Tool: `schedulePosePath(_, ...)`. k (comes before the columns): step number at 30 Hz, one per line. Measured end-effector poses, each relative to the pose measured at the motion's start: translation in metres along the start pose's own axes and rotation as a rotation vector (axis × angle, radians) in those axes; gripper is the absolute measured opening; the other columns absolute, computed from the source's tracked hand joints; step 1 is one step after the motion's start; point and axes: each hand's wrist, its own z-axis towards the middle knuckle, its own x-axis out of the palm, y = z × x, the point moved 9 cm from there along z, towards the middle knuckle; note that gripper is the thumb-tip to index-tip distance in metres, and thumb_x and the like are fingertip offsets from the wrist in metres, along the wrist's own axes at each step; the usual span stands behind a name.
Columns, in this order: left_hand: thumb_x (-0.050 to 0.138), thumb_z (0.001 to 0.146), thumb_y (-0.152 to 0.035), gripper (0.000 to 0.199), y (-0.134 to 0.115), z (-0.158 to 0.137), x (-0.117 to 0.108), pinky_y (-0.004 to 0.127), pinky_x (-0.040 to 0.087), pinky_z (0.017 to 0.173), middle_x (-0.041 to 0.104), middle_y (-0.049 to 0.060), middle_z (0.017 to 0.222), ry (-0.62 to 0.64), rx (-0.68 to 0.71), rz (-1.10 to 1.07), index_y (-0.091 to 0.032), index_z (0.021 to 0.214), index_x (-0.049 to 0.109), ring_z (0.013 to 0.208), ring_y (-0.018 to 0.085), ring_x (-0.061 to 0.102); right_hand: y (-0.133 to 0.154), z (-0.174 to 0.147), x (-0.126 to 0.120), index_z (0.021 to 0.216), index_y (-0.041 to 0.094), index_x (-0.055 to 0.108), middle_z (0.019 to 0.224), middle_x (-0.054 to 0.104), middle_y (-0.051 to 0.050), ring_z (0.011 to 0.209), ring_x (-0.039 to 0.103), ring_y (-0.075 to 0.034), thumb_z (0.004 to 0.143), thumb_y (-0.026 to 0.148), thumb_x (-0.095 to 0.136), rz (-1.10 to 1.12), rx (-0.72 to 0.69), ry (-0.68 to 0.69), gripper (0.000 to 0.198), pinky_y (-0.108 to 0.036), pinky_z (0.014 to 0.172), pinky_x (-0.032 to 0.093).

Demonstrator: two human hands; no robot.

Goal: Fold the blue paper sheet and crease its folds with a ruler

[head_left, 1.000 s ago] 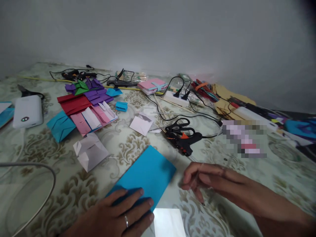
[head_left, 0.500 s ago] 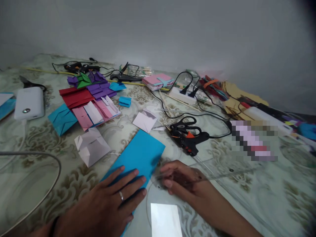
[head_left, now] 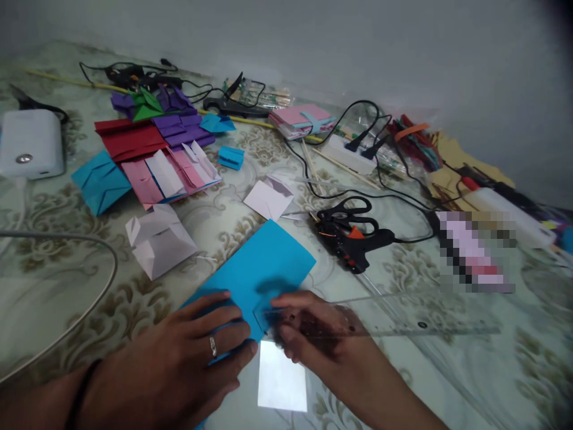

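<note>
A blue sheet of folded paper [head_left: 268, 257] lies slantwise on the patterned tablecloth. My left hand [head_left: 197, 346], with a ring on one finger, rests on its lower part, fingers stretched out and slightly bent. Between the thumb and fingers of my right hand [head_left: 308, 328] is a clear plastic ruler [head_left: 403, 325]. The ruler's near end overlaps the right edge of the blue paper, and its long part reaches out to the right. Below my hands shows a bright white rectangle [head_left: 283, 376]; I cannot tell whether it is paper or a reflection.
A black glue gun [head_left: 353, 245] and scissors [head_left: 347, 212] lie right of the paper. Folded white envelopes [head_left: 161, 242] and coloured ones [head_left: 170, 170] spread to the left. Behind stand a power strip [head_left: 351, 154] with cords; a white power bank [head_left: 31, 143] is at far left.
My right hand has brought the ruler left, so its end is now over the blue paper. My left hand stays on the paper, fingers a little more bent. The camera view has shifted.
</note>
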Motion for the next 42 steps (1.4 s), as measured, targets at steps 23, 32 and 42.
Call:
schedulePosePath(23, 0.06, 0.096, -0.013, 0.038, 0.004, 0.001, -0.003, 0.043, 0.048, 0.116, 0.061, 0.006, 0.139, 0.073, -0.018, -0.064, -0.027, 0.131, 0.065, 0.137, 0.026, 0.052, 0.005, 0.0, -0.002, 0.112, 0.026, 0.07, 0.08, 0.072, -0.001, 0.066, 0.067, -0.016, 0.098, 0.033, 0.06, -0.141, 0.029, 0.024, 0.018, -0.029, 0.061, 0.054)
schedulePosePath(32, 0.059, 0.095, -0.014, 0.037, 0.005, 0.003, -0.002, 0.044, 0.044, 0.12, 0.062, 0.005, 0.138, 0.104, -0.005, -0.078, -0.028, 0.128, 0.066, 0.136, 0.025, 0.052, -0.006, 0.001, 0.011, 0.111, 0.026, 0.066, 0.079, 0.07, 0.0, 0.065, 0.062, -0.016, 0.095, 0.034, 0.063, -0.171, 0.074, 0.019, 0.018, -0.026, 0.054, 0.045)
schedulePosePath(42, 0.062, 0.095, -0.019, 0.049, 0.009, -0.009, 0.008, 0.055, 0.041, 0.121, 0.05, 0.012, 0.157, 0.127, 0.007, -0.019, -0.031, 0.143, 0.058, 0.149, 0.032, 0.044, 0.007, 0.021, 0.02, 0.084, 0.021, 0.06, 0.071, 0.06, 0.004, 0.062, 0.052, -0.011, 0.094, 0.025, 0.062, -0.077, 0.058, 0.185, 0.011, -0.023, 0.056, 0.04)
